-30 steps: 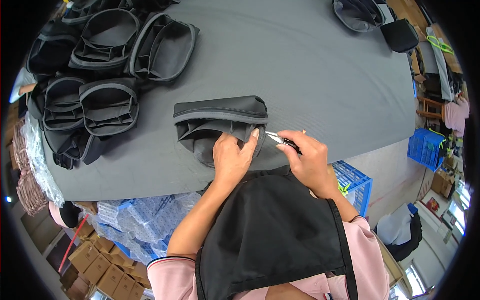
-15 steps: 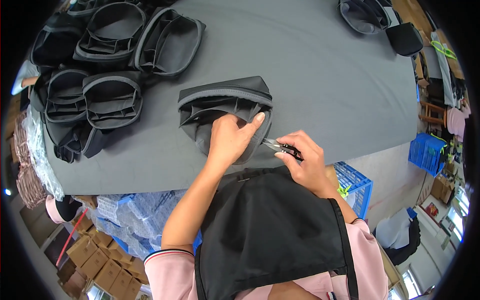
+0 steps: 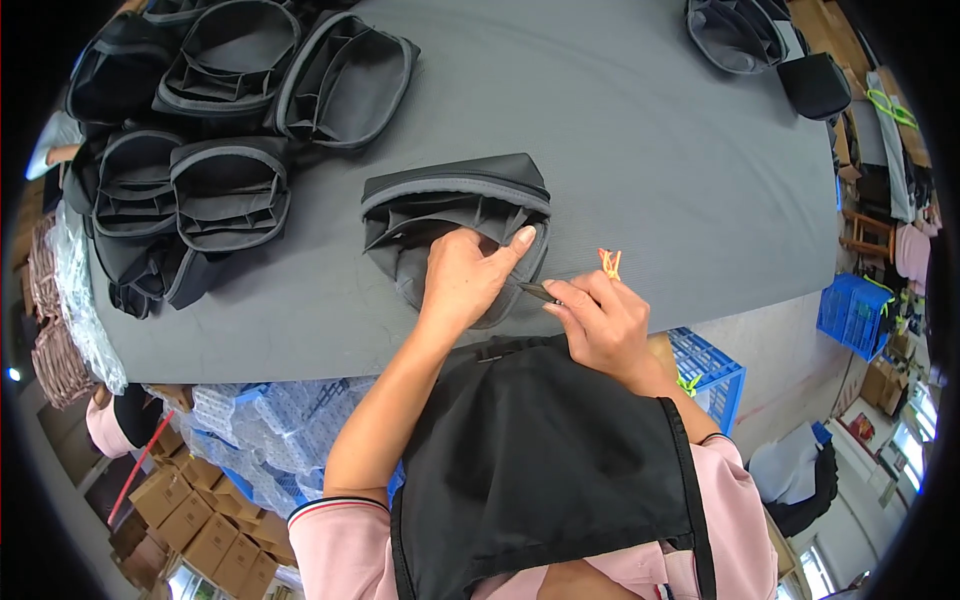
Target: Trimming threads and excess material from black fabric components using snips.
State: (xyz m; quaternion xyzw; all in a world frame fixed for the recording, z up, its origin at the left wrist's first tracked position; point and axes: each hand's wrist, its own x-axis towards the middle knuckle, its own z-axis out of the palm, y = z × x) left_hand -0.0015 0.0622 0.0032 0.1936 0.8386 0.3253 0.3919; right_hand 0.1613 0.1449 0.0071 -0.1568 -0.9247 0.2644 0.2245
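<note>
In front of me an unzipped black pouch (image 3: 455,180) with inner pockets lies on the grey table. My left hand (image 3: 465,275) reaches into its opening, with the thumb over the right rim and the fingers out of sight inside, pinching the side wall. My right hand (image 3: 605,320) is closed round small thread snips (image 3: 540,292), whose blades point left at the pouch's right edge. A yellow and orange cord tie (image 3: 609,263) sticks out above the right hand's fingers. Most of the snips' handle is hidden in the palm.
Several open black pouches (image 3: 230,195) are piled at the table's left. More pouches (image 3: 735,38) lie at the far right, beside a small black case (image 3: 813,85). Blue crates (image 3: 710,370) stand below the table's front edge, and cardboard boxes (image 3: 195,515) at the lower left.
My right hand has turned and closed further round the snips, so the handle is now covered and the cord tie shows. The blades appear closer together. My left hand keeps its hold.
</note>
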